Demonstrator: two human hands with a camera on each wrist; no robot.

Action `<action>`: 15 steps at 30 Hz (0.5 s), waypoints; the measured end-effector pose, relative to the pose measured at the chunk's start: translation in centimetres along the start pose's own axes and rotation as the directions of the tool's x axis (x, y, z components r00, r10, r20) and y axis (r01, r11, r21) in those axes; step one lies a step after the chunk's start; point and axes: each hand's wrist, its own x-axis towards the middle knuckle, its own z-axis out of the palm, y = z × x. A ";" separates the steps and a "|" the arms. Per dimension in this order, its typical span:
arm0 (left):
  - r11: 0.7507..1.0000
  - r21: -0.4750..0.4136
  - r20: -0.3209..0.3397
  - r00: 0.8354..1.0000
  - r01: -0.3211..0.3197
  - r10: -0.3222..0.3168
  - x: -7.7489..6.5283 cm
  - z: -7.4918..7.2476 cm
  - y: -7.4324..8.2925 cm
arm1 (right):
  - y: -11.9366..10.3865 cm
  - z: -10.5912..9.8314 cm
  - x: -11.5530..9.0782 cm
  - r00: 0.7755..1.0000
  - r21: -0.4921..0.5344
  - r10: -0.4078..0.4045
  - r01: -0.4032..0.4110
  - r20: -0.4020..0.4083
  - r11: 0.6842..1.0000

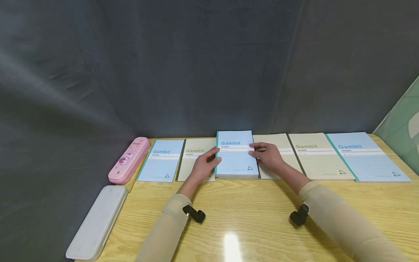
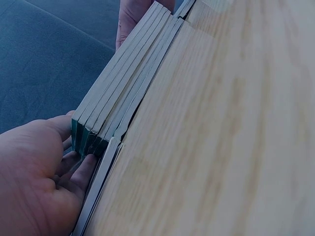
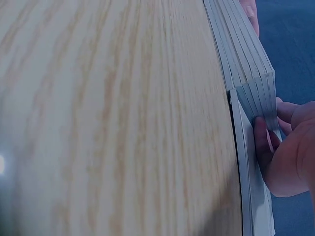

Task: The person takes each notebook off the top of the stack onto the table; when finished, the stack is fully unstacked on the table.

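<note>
A stack of several notebooks (image 1: 234,160), topped by a light blue "Gambit" cover, stands at the back middle of the table. My left hand (image 1: 203,165) holds its teal spine side, thumb and fingertips right at the edge. Opposite, my right hand (image 1: 269,157) holds the other long side with bent fingers. In the left wrist view the layered page edges (image 2: 130,73) show, slightly uneven at the spines. Beside the left hand lies a beige notebook (image 1: 193,149), partly covered by it. Another beige notebook (image 1: 286,143) lies under the right hand and forearm.
Further right are a beige notebook (image 1: 319,160) and a light blue notebook (image 1: 370,160). At left lie a light blue notebook (image 1: 160,163), a pink pencil case (image 1: 129,160) with a rabbit picture, and a white case (image 1: 96,222). A dark curtain (image 1: 203,65) hangs behind the table.
</note>
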 end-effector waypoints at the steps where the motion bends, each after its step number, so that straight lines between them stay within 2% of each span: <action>1: 1.000 0.001 0.000 1.000 -0.001 0.001 0.0 0.0 0.0 | 0.0 0.0 0.0 1.000 -0.002 0.000 0.000 0.000 1.000; 7: 1.000 0.020 -0.018 1.000 -0.006 0.007 -0.1 0.0 0.0 | 0.0 -0.3 -0.3 1.000 0.014 -0.001 0.001 0.017 1.000; 8: 1.000 0.019 -0.014 1.000 -0.007 0.007 -0.3 -0.1 0.6 | 0.1 -0.4 -0.3 1.000 0.019 -0.001 0.001 0.021 1.000; 14: 0.999 0.040 -0.014 0.999 -0.028 0.029 -0.2 -0.1 0.6 | 0.2 -0.7 -0.6 1.000 0.045 -0.009 0.007 0.030 0.999; 15: 0.998 0.050 -0.022 0.999 -0.031 0.032 0.1 0.0 -0.1 | 0.2 -0.7 -0.6 1.000 0.043 -0.011 0.010 0.028 0.999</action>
